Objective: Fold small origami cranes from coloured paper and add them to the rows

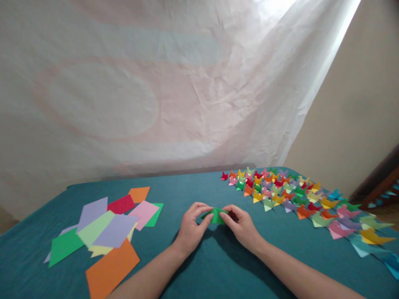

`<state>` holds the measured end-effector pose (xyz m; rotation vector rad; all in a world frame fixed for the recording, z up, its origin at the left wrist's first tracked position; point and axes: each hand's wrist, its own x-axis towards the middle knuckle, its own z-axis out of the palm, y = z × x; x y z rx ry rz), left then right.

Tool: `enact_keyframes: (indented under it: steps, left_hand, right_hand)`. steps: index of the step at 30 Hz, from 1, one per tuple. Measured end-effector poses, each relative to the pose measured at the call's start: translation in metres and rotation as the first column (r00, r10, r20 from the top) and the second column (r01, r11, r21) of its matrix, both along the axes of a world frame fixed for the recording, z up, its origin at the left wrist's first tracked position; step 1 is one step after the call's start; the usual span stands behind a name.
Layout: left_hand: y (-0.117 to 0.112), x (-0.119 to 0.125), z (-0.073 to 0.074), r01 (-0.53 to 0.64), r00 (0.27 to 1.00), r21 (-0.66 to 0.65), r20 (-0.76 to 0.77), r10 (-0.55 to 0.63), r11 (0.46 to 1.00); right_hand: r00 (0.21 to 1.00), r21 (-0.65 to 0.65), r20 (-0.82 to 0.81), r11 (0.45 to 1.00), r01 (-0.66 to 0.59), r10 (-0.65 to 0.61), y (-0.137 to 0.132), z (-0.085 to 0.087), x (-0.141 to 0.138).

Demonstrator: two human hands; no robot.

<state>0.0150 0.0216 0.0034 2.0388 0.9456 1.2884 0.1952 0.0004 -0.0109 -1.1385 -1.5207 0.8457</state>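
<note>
A small folded piece of green paper (218, 216) is held just above the table, in the lower middle of the head view. My left hand (195, 224) pinches its left side between thumb and fingers. On the other side, my right hand (240, 224) grips the paper's right edge the same way. Both thumbs press on the near face, and the fingers behind partly hide the paper. Its middle shows a raised crease.
Loose coloured paper sheets (116, 232) lie overlapping on the left of the teal-covered table (187, 187). Rows of folded paper birds (280, 191) in many colours stand along the right. A pale cloth (171, 91) hangs behind the table.
</note>
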Motion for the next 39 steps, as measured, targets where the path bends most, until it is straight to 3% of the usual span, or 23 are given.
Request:
enact_keyframes:
  steps: [20, 39]
  left_hand:
    - [-0.005, -0.002, 0.004, 0.123, 0.978, 0.036, -0.172, -0.115, 0.992]
    - [-0.005, -0.001, 0.008, 0.146, 0.983, 0.000, -0.110, -0.145, 0.989]
  right_hand:
    - [1.000, 0.028, -0.005, 0.999, -0.027, 0.028, 0.001, 0.000, 0.001]
    - [0.997, 0.114, 0.070, 0.993, -0.039, 0.032, 0.004, 0.001, 0.004]
